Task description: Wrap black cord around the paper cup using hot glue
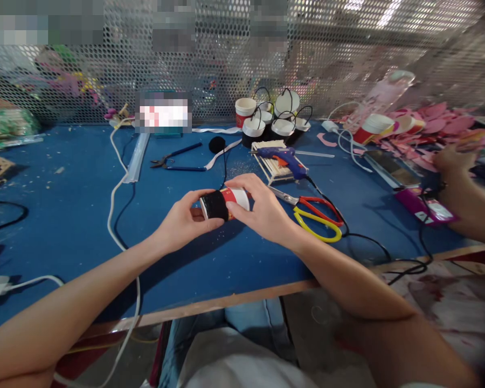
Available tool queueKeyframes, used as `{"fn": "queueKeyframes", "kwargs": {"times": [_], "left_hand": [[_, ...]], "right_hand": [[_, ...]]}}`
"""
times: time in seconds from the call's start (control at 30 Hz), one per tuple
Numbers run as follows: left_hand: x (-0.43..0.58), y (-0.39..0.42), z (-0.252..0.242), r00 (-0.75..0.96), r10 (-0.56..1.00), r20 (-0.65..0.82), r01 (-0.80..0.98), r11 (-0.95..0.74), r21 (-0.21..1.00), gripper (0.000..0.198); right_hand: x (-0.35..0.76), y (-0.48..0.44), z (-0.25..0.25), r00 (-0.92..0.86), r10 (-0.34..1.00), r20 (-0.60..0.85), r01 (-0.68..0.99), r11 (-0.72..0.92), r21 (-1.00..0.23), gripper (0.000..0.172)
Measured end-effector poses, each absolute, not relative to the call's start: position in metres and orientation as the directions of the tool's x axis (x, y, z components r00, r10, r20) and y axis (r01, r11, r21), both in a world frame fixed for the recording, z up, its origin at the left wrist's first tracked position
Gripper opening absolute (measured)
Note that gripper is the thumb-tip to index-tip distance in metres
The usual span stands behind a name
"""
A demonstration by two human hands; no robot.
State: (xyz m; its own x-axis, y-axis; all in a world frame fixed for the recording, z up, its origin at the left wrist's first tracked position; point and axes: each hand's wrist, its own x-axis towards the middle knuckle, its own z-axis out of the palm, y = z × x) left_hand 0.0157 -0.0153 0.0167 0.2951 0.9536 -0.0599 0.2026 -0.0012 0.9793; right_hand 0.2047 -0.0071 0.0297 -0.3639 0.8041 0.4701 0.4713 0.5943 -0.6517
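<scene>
Lying sideways between my hands is a small red and white paper cup [239, 198]. A band of black cord [216, 206] is wound closely around one end of it. My left hand [184, 216] grips the black-wrapped end, thumb below and fingers above. Around the red and white end, my right hand [262, 207] is closed, its thumb on the cup's side. From the cup a black strand leads up to a black ball of cord [217, 144] on the table. Scissors [315, 213] with red and yellow handles lie just right of my right hand.
A blue glue gun [285, 159] rests on a stick rack [267, 171]. Several black-covered cups with handles [283, 128] stand behind. Pliers [178, 159], clear glue sticks [138, 159] and a white cable [112, 210] lie leftward. At right, another person's hand [452, 159] is near pink petals [438, 126].
</scene>
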Motion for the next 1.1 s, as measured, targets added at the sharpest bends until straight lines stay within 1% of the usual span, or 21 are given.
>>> {"fn": "queueKeyframes", "kwargs": {"times": [0.1, 0.2, 0.27, 0.33, 0.4, 0.47, 0.53, 0.6, 0.63, 0.7, 0.77, 0.87, 1.0, 1.1], "left_hand": [[0.015, -0.015, 0.017, 0.313, 0.948, -0.063, 0.185, 0.005, 0.983, 0.065], [0.015, -0.015, 0.017, 0.325, 0.945, -0.045, 0.185, -0.016, 0.983, 0.066], [0.014, -0.015, 0.016, 0.323, 0.946, 0.042, 0.225, -0.119, 0.967, 0.064], [0.012, -0.015, 0.015, 0.324, 0.927, 0.191, 0.308, -0.294, 0.905, 0.061], [0.011, -0.015, 0.014, 0.349, 0.882, 0.317, 0.396, -0.445, 0.803, 0.060], [0.009, -0.015, 0.013, 0.394, 0.847, 0.358, 0.443, -0.516, 0.733, 0.059], [0.008, -0.014, 0.012, 0.436, 0.824, 0.362, 0.438, -0.545, 0.715, 0.061], [0.007, -0.013, 0.013, 0.459, 0.815, 0.354, 0.387, -0.542, 0.746, 0.060], [0.006, -0.013, 0.013, 0.459, 0.818, 0.347, 0.356, -0.527, 0.772, 0.056], [0.005, -0.011, 0.015, 0.431, 0.837, 0.337, 0.322, -0.491, 0.809, 0.040], [0.003, -0.009, 0.017, 0.384, 0.855, 0.349, 0.344, -0.484, 0.805, 0.026], [0.000, -0.006, 0.019, 0.357, 0.838, 0.413, 0.438, -0.540, 0.718, 0.017], [-0.002, -0.004, 0.019, 0.412, 0.753, 0.513, 0.574, -0.651, 0.496, 0.013], [-0.003, -0.004, 0.018, 0.449, 0.690, 0.567, 0.628, -0.696, 0.349, 0.011]], "right_hand": [[0.205, -0.008, 0.031, -0.368, 0.805, 0.465, 0.459, 0.592, -0.662, 0.028], [0.207, -0.008, 0.032, -0.337, 0.827, 0.450, 0.424, 0.560, -0.712, 0.026], [0.207, -0.006, 0.032, -0.256, 0.873, 0.415, 0.405, 0.486, -0.774, 0.028], [0.207, -0.004, 0.032, -0.196, 0.926, 0.322, 0.367, 0.374, -0.852, 0.031], [0.207, -0.003, 0.032, -0.229, 0.951, 0.206, 0.288, 0.269, -0.919, 0.034], [0.206, -0.003, 0.032, -0.303, 0.943, 0.136, 0.210, 0.206, -0.956, 0.036], [0.206, -0.005, 0.032, -0.330, 0.934, 0.138, 0.184, 0.207, -0.961, 0.035], [0.206, -0.007, 0.032, -0.322, 0.931, 0.172, 0.206, 0.246, -0.947, 0.031], [0.206, -0.007, 0.032, -0.320, 0.928, 0.190, 0.215, 0.267, -0.939, 0.028], [0.206, -0.009, 0.032, -0.329, 0.921, 0.208, 0.223, 0.290, -0.931, 0.026], [0.205, -0.009, 0.032, -0.342, 0.917, 0.205, 0.225, 0.292, -0.930, 0.025], [0.205, -0.010, 0.032, -0.361, 0.909, 0.207, 0.252, 0.308, -0.917, 0.025], [0.206, -0.010, 0.033, -0.383, 0.904, 0.188, 0.340, 0.327, -0.882, 0.026], [0.206, -0.010, 0.034, -0.381, 0.908, 0.171, 0.368, 0.319, -0.874, 0.026]]}}
